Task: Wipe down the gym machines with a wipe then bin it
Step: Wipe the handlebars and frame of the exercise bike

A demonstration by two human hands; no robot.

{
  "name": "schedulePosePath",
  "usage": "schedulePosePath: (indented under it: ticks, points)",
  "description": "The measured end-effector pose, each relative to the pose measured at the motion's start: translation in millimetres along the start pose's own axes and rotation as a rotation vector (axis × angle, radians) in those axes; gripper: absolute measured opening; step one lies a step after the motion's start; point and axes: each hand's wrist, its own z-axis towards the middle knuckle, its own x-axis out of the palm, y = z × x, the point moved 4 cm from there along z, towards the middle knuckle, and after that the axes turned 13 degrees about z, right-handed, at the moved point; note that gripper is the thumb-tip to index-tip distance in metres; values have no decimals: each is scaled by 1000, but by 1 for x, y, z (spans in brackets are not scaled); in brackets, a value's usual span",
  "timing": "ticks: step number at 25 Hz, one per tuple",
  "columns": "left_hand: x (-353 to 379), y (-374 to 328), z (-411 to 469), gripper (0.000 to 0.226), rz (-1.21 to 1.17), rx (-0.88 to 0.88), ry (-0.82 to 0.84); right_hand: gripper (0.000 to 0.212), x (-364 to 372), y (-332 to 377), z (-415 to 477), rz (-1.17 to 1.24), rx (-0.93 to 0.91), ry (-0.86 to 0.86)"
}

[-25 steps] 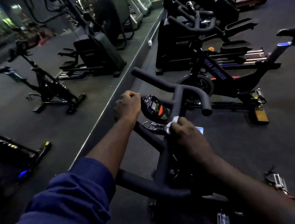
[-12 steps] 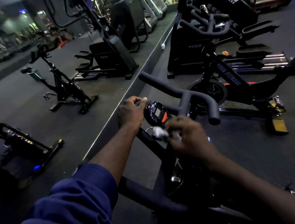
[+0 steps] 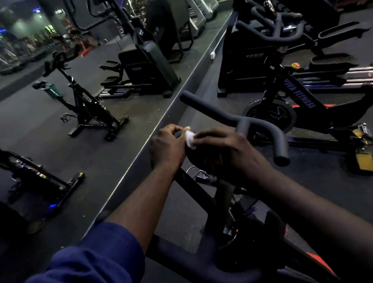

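The right hand [image 3: 224,151] pinches the wipe [image 3: 189,138] in its grip atop the console [image 3: 202,160], touching the left hand [image 3: 168,147], whose grip curls round the handlebar [image 3: 235,119].

We logged the left hand [image 3: 166,146] and right hand [image 3: 227,151] side by side on the console [image 3: 197,160], wipe [image 3: 189,138] between them. Handlebar [image 3: 223,113] ran ahead and right of the hands. Second bike [image 3: 299,102] stood further right; mirror [image 3: 43,108] on the left.

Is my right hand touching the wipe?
Touching. Head view: the right hand pinches the wipe at the console; the left hand grips the handlebar.
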Motion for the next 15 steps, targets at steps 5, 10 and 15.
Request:
schedulePosePath:
  ticks: [5, 10, 15]
  points:
    - [2, 1, 1, 34, -5, 1, -3, 27, 2, -4, 0, 48, -46, 35]
    - [0, -1, -2, 35, -4, 4, -15, 26, -7, -19, 8, 160, 33, -119]
    - [3, 1, 0, 35, -12, 1, -23, 23, -10, -49, -4, 224, 218, -248]
